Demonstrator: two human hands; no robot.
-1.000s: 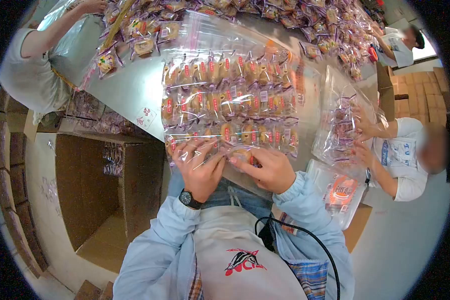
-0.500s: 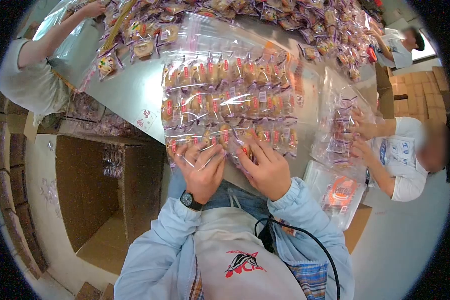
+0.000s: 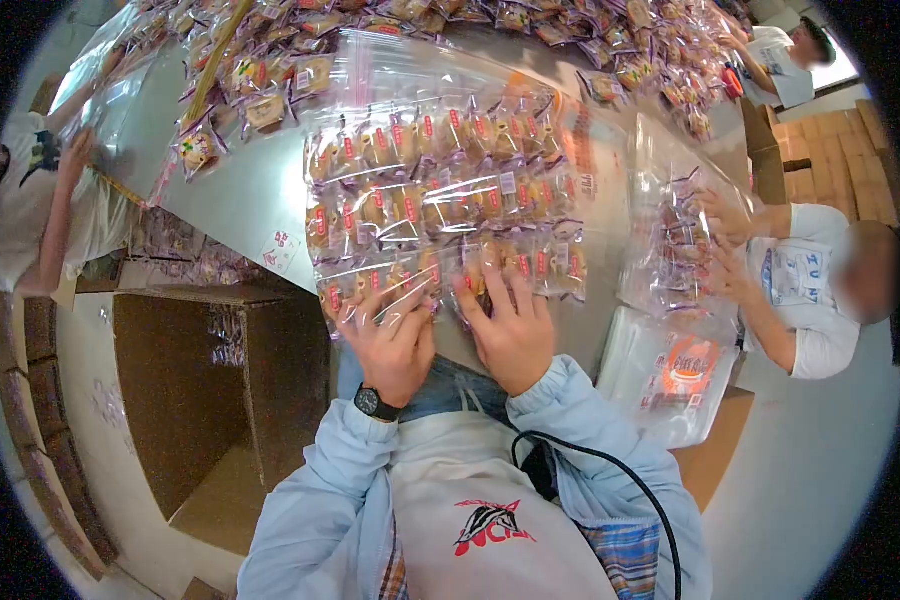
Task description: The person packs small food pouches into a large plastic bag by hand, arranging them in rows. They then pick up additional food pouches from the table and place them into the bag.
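Note:
A large clear plastic bag (image 3: 410,85) lies flat on the table, holding three rows of small wrapped pastries (image 3: 370,207). At the near row, my left hand (image 3: 395,345) has its fingers bent over the left end, with shiny film across them; it grips the bag's near edge there. Beside it, my right hand (image 3: 510,335) rests on the same row's wrappers, fingers stretched out and apart. Both hands touch the near row; the fingertips of the left are partly veiled by glare.
Loose wrapped pastries (image 3: 620,40) are heaped along the far side. At right, a co-worker's hands (image 3: 725,245) touch another filled bag (image 3: 670,180). Flat printed bags (image 3: 660,400) lie nearer. An open cardboard box (image 3: 180,390) stands at lower left. Another person (image 3: 45,210) is at left.
My right hand has gone from bent fingers to stretched, spread fingers on the near row. My left hand stays at the row's left end. The person at left has drawn their arm back.

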